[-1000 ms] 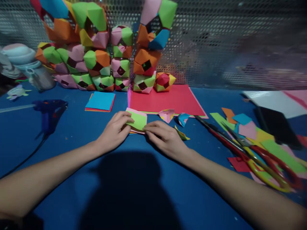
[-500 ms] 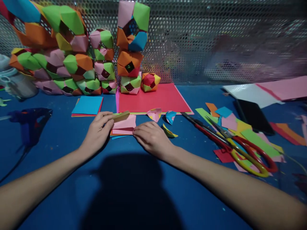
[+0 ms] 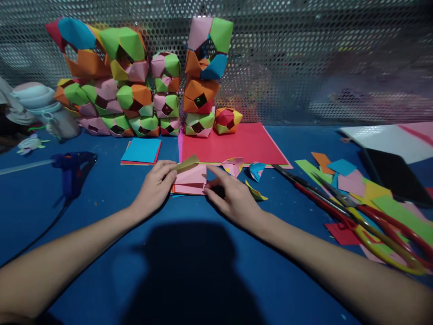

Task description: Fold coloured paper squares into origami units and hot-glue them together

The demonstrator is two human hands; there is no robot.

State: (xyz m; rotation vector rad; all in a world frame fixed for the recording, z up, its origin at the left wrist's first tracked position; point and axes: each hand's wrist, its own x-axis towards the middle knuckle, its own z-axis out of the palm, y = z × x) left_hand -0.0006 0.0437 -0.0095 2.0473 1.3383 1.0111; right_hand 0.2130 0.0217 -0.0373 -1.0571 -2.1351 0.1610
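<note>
In the head view, a stack of square papers lies in front of me, with a pink paper (image 3: 191,176) on top and orange and blue edges below. At its left, my left hand (image 3: 157,187) is closed on a folded olive-yellow paper (image 3: 186,164), which sticks out over the pink one. My right hand (image 3: 235,194) is at the stack's right edge, index finger stretched out and thumb apart from it. Beyond that hand lie small folded pieces: a pink-and-yellow one (image 3: 233,166), a blue one (image 3: 257,171) and a yellow one (image 3: 256,192).
Folded-paper modules (image 3: 131,99) are stacked by the perforated metal screen (image 3: 287,67). A blue glue gun (image 3: 71,174) and blue-topped paper squares (image 3: 141,150) lie left. Red sheets (image 3: 237,144) are behind. Scissors (image 3: 389,230), a cutter (image 3: 311,196), scraps and a phone (image 3: 394,174) lie right.
The view has shifted, so everything appears farther right. My right hand's index finger and thumb have spread apart at the stack's edge. My left hand stays on the folded paper.
</note>
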